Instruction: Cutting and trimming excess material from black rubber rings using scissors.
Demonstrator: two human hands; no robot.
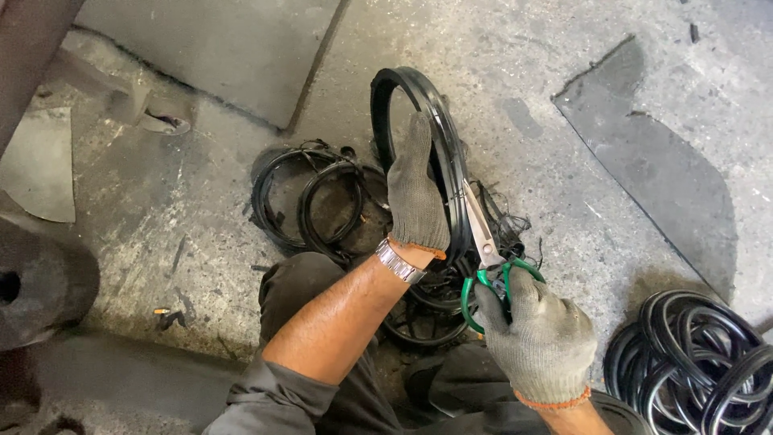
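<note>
My left hand (415, 193), in a grey knit glove with a metal watch at the wrist, grips a large black rubber ring (403, 80) that stands upright on edge. My right hand (541, 334), also gloved, holds green-handled scissors (485, 250). Their metal blades point up along the ring's right rim, touching its edge. Thin black trimmings (507, 221) lie on the floor behind the scissors.
Loose black rings (310, 197) lie on the concrete floor left of the held ring. A pile of several black rings (700, 362) sits at the bottom right. A dark round object (40, 282) is at the left edge. My knee (302, 278) is below.
</note>
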